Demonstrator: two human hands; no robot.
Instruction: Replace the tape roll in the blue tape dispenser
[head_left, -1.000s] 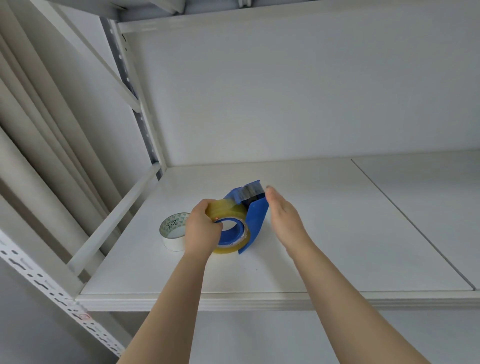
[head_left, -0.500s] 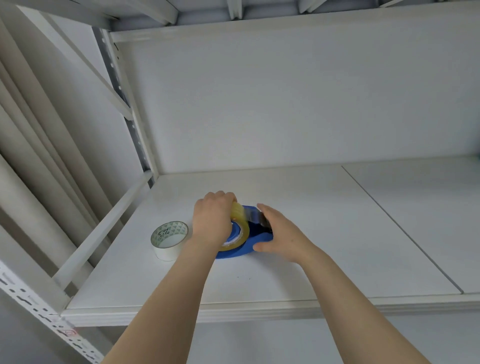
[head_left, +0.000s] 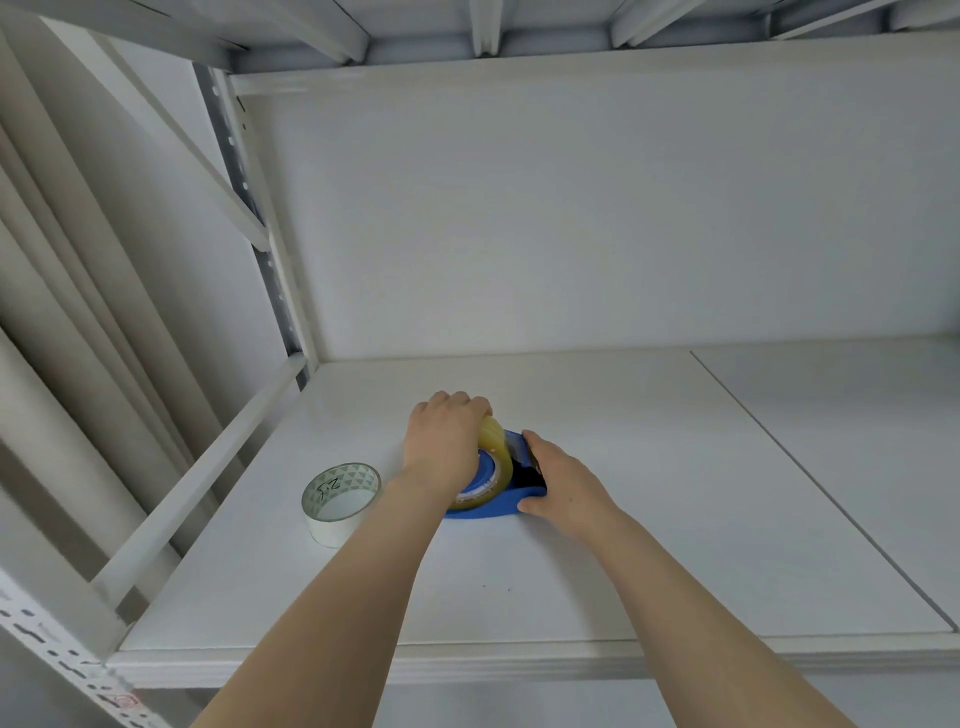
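Observation:
The blue tape dispenser lies flat on the white shelf. A yellowish clear tape roll sits tilted on the dispenser's blue hub. My left hand grips this roll from above, fingers curled over its far edge. My right hand holds the dispenser's right side, thumb at its front edge and fingers over the dark cutter end. A second roll, white with a green triangle-patterned core, stands on the shelf to the left, apart from both hands.
The shelf has a back wall and a left metal upright with a diagonal brace and a low side rail. Another shelf's underside hangs overhead. A seam splits the shelf board to the right.
The dispenser went from tilted upright to lying flat on the shelf. My right hand closed onto its right side. My left hand shifted on top of the yellowish roll.

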